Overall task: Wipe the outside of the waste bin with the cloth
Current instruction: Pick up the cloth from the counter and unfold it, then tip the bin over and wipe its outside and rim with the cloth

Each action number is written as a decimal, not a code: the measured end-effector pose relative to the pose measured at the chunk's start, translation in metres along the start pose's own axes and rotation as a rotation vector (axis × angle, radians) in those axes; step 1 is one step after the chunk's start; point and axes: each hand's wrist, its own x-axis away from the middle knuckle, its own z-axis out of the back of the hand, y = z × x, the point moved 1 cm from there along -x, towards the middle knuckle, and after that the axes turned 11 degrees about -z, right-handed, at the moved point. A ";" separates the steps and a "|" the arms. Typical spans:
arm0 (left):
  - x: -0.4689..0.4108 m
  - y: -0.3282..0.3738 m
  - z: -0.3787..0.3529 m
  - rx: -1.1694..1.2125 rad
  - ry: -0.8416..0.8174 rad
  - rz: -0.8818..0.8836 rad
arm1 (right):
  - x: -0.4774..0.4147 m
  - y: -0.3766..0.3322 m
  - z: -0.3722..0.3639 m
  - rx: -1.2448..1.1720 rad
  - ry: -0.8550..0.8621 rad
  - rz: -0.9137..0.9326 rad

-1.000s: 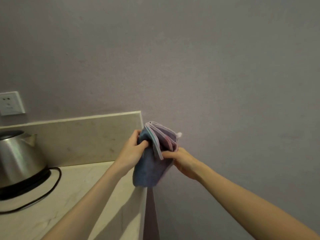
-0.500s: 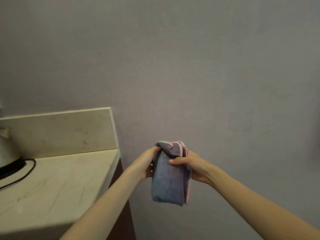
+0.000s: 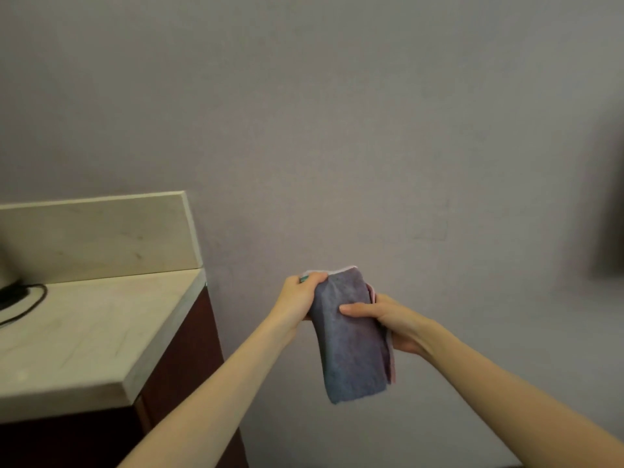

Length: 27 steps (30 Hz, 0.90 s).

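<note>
cloth [image 3: 351, 342] folded, gripped at its top by left hand [image 3: 299, 300] and pinched mid-length by right hand [image 3: 388, 320]. bin unseen; wiping not begun; locate bin next.

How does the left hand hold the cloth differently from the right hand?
The left hand grips the cloth at its top corner; the right hand holds it lower, at the side edge. The left hand bunches the fabric, while the right hand's thumb lies flat across the front, its fingers hidden behind. Both hold the same folded cloth in the air.
</note>
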 end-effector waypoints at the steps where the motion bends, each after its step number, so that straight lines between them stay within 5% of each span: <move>1: 0.002 0.001 -0.001 0.012 0.006 -0.016 | 0.003 0.000 0.002 0.017 0.001 0.004; 10: 0.004 -0.016 0.015 0.190 0.064 -0.007 | -0.004 0.006 -0.018 0.032 0.095 0.060; 27: -0.075 -0.123 0.093 0.033 -0.086 0.192 | -0.112 0.049 -0.041 -0.068 0.413 0.040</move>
